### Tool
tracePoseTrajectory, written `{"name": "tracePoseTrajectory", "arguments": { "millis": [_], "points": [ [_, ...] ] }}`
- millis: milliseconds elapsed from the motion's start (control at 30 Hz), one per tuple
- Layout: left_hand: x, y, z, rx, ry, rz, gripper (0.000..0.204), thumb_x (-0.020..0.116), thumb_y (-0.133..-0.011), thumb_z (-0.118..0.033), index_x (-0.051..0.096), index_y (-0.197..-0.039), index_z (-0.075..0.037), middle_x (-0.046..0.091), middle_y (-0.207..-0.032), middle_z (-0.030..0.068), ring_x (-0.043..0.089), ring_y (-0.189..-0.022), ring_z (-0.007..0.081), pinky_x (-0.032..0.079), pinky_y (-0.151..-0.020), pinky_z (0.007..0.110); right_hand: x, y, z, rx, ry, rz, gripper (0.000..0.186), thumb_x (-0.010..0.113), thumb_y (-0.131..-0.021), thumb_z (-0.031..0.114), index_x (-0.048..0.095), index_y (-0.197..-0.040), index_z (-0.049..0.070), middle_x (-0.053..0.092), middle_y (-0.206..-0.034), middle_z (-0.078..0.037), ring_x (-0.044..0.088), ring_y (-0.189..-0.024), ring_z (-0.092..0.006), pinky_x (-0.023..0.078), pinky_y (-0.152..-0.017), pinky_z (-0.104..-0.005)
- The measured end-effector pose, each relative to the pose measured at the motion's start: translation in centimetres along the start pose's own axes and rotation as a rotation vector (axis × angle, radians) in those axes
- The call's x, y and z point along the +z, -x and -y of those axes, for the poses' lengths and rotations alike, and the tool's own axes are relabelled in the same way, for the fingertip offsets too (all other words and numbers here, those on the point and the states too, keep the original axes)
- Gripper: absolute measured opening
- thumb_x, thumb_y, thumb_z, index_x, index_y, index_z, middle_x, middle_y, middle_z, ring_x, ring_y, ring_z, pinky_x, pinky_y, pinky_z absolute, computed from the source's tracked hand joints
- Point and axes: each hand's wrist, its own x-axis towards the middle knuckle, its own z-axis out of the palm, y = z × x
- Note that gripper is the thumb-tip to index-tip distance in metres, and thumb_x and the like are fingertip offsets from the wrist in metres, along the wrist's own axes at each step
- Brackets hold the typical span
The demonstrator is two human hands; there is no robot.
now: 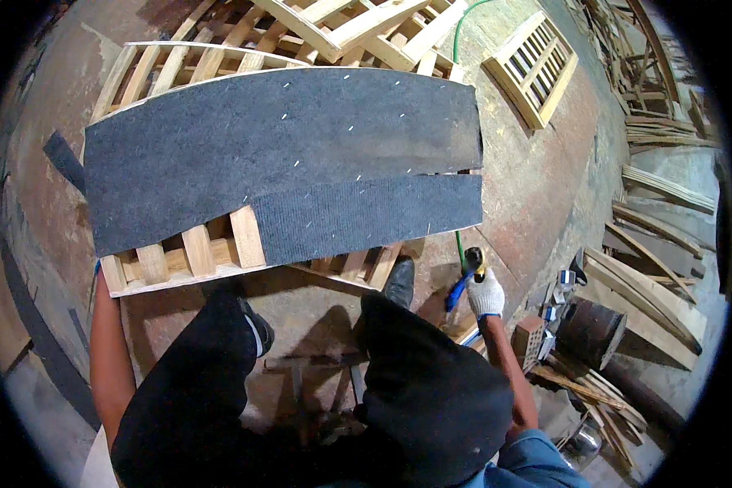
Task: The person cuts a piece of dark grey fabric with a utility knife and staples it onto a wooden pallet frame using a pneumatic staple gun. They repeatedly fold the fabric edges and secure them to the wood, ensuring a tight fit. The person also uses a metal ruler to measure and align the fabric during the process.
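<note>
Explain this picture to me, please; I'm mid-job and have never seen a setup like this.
There is no machine here: a person works by hand, and the single picture comes from a camera worn on the head, looking down. Its fisheye lens bends straight edges. Dark fabric covers much of a slatted wooden frame. The gloved right hand holds a tool with a blue part. The left forearm reaches to the frame's left end; its hand is hidden.

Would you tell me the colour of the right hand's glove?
The glove is white, shown in the head view.
</note>
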Motion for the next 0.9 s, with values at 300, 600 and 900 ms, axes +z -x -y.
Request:
{"name": "tracePoseTrajectory", "arguments": {
  "millis": [300, 600, 900],
  "points": [
    [7.3, 17.2, -11.9, 0.054, 0.537, 0.199, 0.043, 0.054, -0.107, -0.023, 0.055, -0.143, 0.0, 0.057, -0.145, 0.0116, 0.056, -0.128, 0.0254, 0.046, -0.109, 0.037, -2.6, -7.0, 6.3, 0.029, -1.37, 0.216, 0.041, 0.058, -0.101, 0.051, 0.069, -0.112, 0.013, 0.067, -0.107, 0.0, 0.062, -0.094, -0.0179, 0.053, -0.079, -0.0416],
    [14.5, 25.7, -15.8, 0.206, 0.319, 0.074, 0.045, 0.065, -0.102, -0.029, 0.062, -0.133, 0.002, 0.065, -0.129, 0.004, 0.059, -0.117, 0.0197, 0.044, -0.108, 0.035, -4.7, -16.1, 6.5, -0.039, -1.532, 0.364, 0.044, 0.057, -0.103, 0.051, 0.066, -0.126, 0.014, 0.068, -0.116, -0.004, 0.06, -0.104, -0.0193, 0.051, -0.086, -0.041],
    [20.6, 30.3, -22.9, 1.066, -1.286, -0.54, 0.025, 0.062, -0.087, -0.026, 0.067, -0.067, -0.011, 0.062, -0.067, 0.0143, 0.061, -0.063, 0.0324, 0.045, -0.058, 0.049, -8.5, -14.9, 13.4, -0.422, -1.338, 0.671, 0.049, 0.058, -0.104, 0.038, 0.064, -0.137, 0.002, 0.068, -0.131, -0.011, 0.066, -0.113, -0.0194, 0.052, -0.097, -0.0338]
  ]
}}
